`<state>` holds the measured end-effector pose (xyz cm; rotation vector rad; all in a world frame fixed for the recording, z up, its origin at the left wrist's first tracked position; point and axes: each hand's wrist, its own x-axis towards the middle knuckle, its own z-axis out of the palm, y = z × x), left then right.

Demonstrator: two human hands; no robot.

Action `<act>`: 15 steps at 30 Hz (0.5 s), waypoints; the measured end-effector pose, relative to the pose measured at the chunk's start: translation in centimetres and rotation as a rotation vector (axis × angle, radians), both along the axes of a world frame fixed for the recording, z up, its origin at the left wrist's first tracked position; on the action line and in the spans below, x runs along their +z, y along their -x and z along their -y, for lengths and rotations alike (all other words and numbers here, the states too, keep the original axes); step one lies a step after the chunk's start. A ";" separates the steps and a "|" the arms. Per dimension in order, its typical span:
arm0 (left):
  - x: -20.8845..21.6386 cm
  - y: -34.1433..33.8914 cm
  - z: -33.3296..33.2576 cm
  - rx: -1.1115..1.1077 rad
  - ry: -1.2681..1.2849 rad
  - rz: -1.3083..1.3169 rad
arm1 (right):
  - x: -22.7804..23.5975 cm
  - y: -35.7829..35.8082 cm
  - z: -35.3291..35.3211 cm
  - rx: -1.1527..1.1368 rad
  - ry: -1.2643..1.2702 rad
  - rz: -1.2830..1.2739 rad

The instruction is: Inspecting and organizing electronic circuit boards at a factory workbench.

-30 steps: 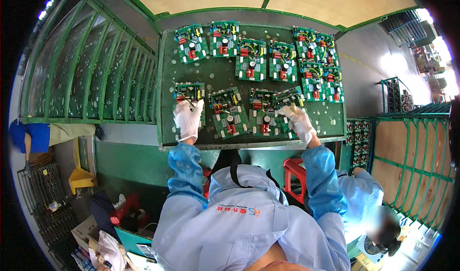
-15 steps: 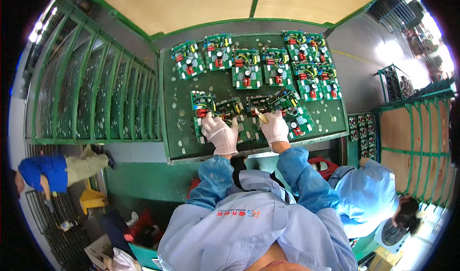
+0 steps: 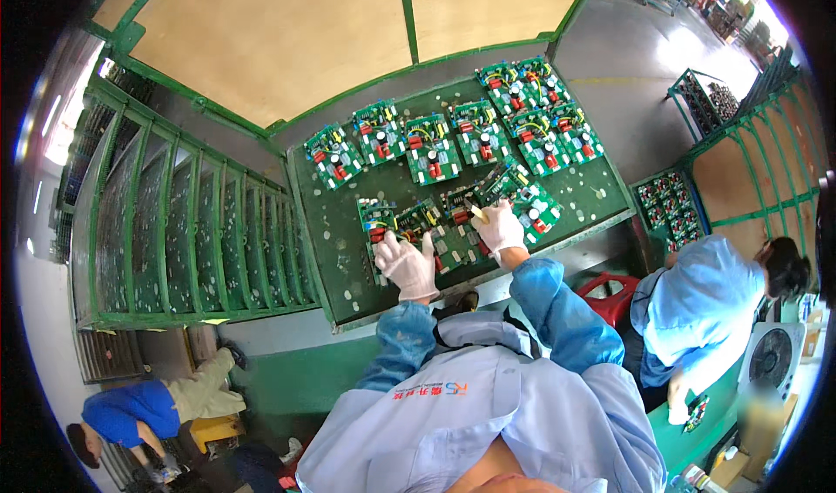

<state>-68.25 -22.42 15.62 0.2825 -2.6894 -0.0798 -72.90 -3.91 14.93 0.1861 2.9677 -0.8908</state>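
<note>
My left hand, in a white glove, hovers with fingers apart over the near edge of a green circuit board and holds nothing visible. In my gloved right hand a small pale tan stick-like tool is pinched; its kind cannot be made out. Its tip is at a dark-topped circuit board in the near row. Just right of that hand lies another circuit board with red and white parts. A further board sits between my hands, partly hidden by the left fingers.
Several circuit boards stand along the far side of the green worktable. A green metal rack adjoins it on the left. To the right are a person in blue, a red stool and a fan. Another person bends at lower left.
My view has turned and shifted. My left hand has loosened from the near-left board, its fingers now spread. The right hand keeps the tan tool.
</note>
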 end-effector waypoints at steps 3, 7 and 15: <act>0.4 0.3 0.5 0.052 -0.141 -0.061 | 0.4 0.2 -0.3 -0.020 0.152 0.059; -0.5 0.5 1.7 0.052 -0.263 -0.097 | -0.2 0.5 -2.1 -0.001 0.337 0.152; 6.9 0.0 4.3 -0.171 -1.075 0.141 | 6.0 -4.8 -6.4 0.007 0.678 0.011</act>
